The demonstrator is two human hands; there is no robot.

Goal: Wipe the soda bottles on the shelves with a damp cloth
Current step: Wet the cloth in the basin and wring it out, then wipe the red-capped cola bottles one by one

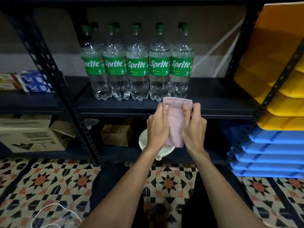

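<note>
A dark slotted-metal shelving unit (115, 111) stands against a dull grey-beige wall (57, 38), its upper part in dim shadow. The floor of patterned tiles (49, 183) shows black, cream and terracotta stars, and a thin white cord (49, 209) lies looped on it. At the right edge, stacked yellow plastic trays (271, 55) sit above stacked blue plastic trays (271, 148). A printed cardboard box (31, 134) rests on the lower left shelf.

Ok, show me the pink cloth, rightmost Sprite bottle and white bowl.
pink cloth (175, 122), head view, its middle.
rightmost Sprite bottle (181, 65), head view, green label.
white bowl (142, 139), head view, left rim.
</note>
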